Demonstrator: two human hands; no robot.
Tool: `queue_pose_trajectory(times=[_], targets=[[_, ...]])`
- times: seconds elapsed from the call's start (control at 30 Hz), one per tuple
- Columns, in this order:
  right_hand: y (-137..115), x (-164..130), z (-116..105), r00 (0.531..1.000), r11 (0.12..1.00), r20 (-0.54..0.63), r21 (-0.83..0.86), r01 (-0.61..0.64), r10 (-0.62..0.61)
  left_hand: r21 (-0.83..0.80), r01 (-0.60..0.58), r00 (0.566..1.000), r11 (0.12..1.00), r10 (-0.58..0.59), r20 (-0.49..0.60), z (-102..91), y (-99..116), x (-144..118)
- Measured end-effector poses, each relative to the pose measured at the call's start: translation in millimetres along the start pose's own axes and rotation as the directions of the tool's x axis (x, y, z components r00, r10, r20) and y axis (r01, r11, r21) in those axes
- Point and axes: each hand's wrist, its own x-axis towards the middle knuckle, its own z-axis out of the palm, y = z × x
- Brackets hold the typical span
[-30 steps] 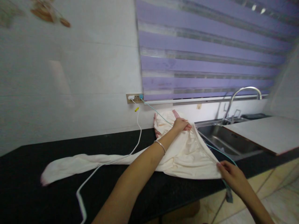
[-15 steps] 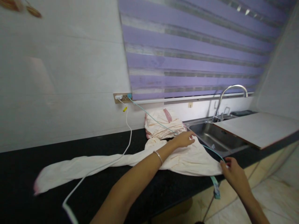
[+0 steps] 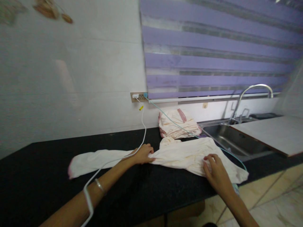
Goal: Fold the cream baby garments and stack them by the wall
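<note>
Across the black tabletop [image 3: 35, 176] a cream garment [image 3: 180, 154] lies lengthwise left to right, its sleeve trailing left. Left hand [image 3: 143, 154] pinches the cloth mid-length; right hand [image 3: 216, 171] presses down, fingers curled, gathering fabric.

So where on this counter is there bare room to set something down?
Bare black counter left of the cream garment, and a strip at the near edge between the left hand and right hand. Crowded toward the folded pile and sink.
</note>
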Motion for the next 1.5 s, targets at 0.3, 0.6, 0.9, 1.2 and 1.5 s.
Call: queue_pose_trajectory(times=[0.3,0.6,0.9,1.2,1.5], targets=[[0.7,-6.0,37.3,0.964,0.983,0.264,-0.179,0.031,0.017,-0.338,-0.012,0.977,0.941,-0.060,-0.202,-55.7,-48.5,-17.4],[-2.1,-13.1,40.7,0.931,0.925,0.324,-0.378,-0.033,0.166,-0.192,0.098,0.981,0.976,-0.126,-0.144,-132.6,-76.2,22.5],[-0.7,-16.0,44.1,0.954,0.926,0.261,-0.376,-0.043,0.151,-0.236,0.148,0.987,0.960,-0.157,-0.021,-115.4,-14.8,32.1],[6.3,-18.1,47.2,0.954,0.918,0.267,-0.397,-0.022,0.138,-0.906,0.074,0.996,0.417,0.018,0.090,-91.1,4.6,-27.2],[12.6,-19.2,49.6,0.962,0.924,0.251,-0.383,-0.006,0.110,-0.942,0.117,0.737,0.316,-0.663,-0.131,-24.1,-73.7,-59.6]])
